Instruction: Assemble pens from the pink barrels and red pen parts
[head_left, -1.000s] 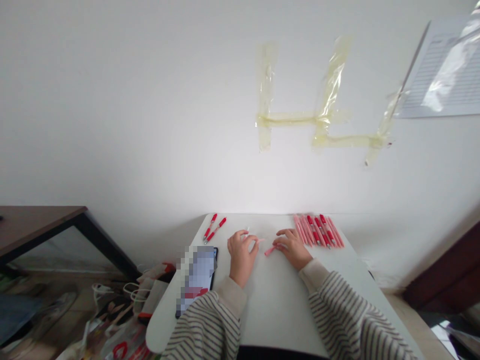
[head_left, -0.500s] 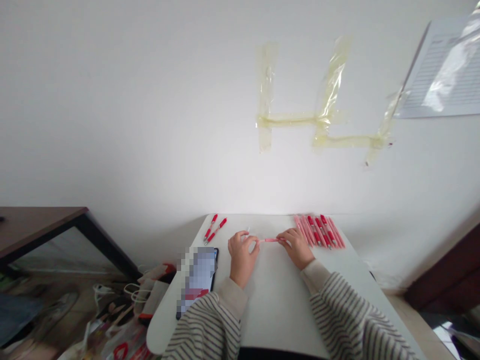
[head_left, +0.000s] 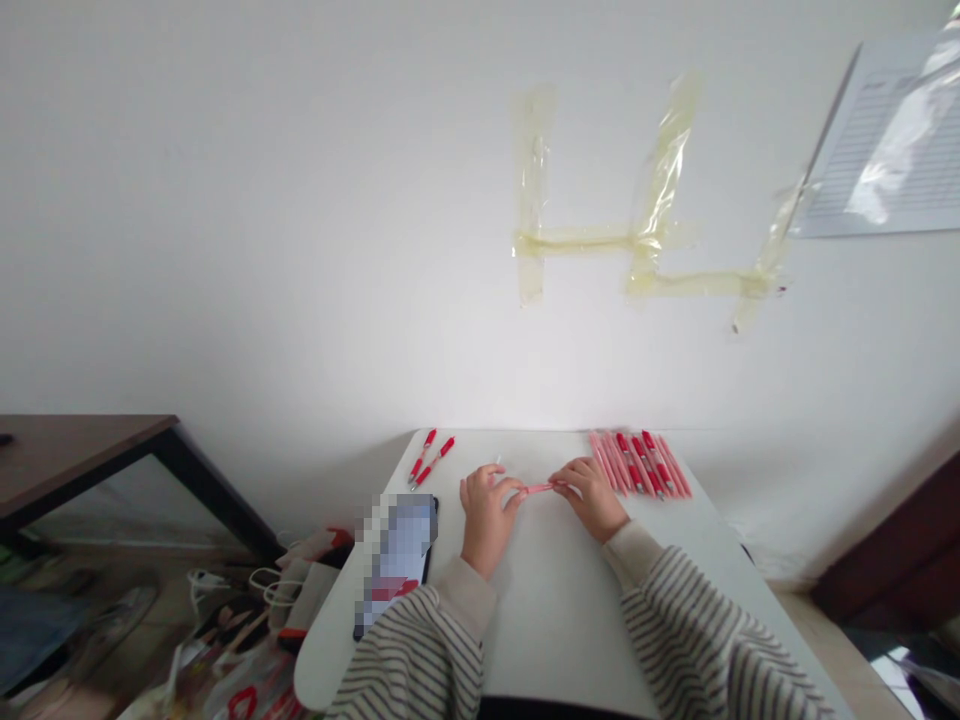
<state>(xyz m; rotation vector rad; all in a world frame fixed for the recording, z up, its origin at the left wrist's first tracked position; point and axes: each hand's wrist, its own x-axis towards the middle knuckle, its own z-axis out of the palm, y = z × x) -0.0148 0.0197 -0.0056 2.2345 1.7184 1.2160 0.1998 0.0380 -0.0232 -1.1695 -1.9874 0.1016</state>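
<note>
Between my two hands a pink pen [head_left: 538, 489] lies nearly level above the white table [head_left: 562, 600]. My left hand [head_left: 489, 512] pinches its left end between thumb and forefinger, the other fingers curled. The right end is in the fingertips of my right hand [head_left: 592, 497]. A thin pale piece [head_left: 499, 461] shows just behind my left fingers; its kind I cannot make out. Right of my right hand lies a row of several pink and red pens [head_left: 641, 465]. Two red pens [head_left: 431, 460] rest at the table's back left.
A phone [head_left: 397, 560] with a blurred screen lies on the table's left side. The white wall [head_left: 337, 250] stands right behind the table. Bags and cables [head_left: 255, 620] crowd the floor at left, below a brown desk [head_left: 82, 455].
The left end of the pink pen and my left hand have shifted slightly right, closing the gap toward my right hand. The other pens and the phone lie as before.
</note>
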